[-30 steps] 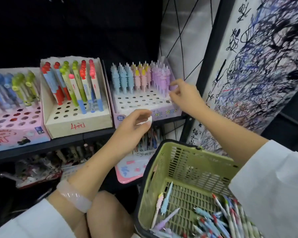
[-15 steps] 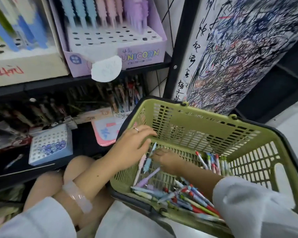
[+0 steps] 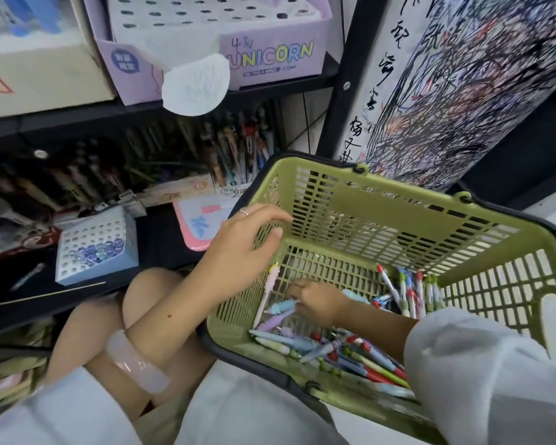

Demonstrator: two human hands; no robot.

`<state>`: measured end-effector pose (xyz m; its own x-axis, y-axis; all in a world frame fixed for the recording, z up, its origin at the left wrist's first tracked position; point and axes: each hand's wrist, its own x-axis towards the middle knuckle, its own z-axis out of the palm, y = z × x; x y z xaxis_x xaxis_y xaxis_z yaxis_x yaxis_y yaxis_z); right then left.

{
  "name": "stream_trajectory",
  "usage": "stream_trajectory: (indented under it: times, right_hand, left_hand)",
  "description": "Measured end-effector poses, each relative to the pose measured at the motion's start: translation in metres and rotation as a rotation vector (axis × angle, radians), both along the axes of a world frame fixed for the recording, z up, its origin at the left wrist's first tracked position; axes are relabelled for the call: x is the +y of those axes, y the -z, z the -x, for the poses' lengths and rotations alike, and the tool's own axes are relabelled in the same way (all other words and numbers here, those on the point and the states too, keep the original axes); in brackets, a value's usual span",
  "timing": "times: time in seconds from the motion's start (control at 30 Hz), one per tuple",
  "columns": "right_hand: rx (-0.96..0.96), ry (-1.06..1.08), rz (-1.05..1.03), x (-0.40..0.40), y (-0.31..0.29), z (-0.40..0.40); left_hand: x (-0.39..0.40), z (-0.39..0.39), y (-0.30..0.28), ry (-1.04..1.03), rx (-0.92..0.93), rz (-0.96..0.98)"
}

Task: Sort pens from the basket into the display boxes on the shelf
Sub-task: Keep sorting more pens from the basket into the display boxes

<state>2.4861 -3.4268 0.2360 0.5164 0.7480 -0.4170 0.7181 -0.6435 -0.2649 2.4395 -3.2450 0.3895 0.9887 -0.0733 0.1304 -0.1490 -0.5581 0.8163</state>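
Pastel pens lie in the green basket; right hand, moved down from the unicorn box, now curls onto them (grip unclear). Left hand hovers relaxed, holding nothing. Next pick under way.

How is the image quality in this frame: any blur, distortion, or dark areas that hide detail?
Head view: wide-angle bending curves the shelf post and basket; the lower shelf's pens sit in deep shadow; the near sleeve is soft; the UNICORN box lettering stays readable.

White sleeves; pale bangle; ring.
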Motion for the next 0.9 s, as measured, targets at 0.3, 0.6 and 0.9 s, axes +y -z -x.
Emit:
stream_trajectory:
  times: [0.3,0.6,0.9]
  right_hand:
    - [0.058,0.026,0.064,-0.01,0.01,0.043]
    - [0.678,0.327,0.098,-0.004,-0.007,0.036]
    - [0.819,0.436,0.023,0.0,-0.019,0.04]
  left_hand:
    - [0.002,0.001,0.003,-0.029,0.011,0.076]
    - [0.0,0.001,0.002,-0.038,0.04,0.082]
    - [-0.001,0.001,0.001,-0.038,0.032,0.063]
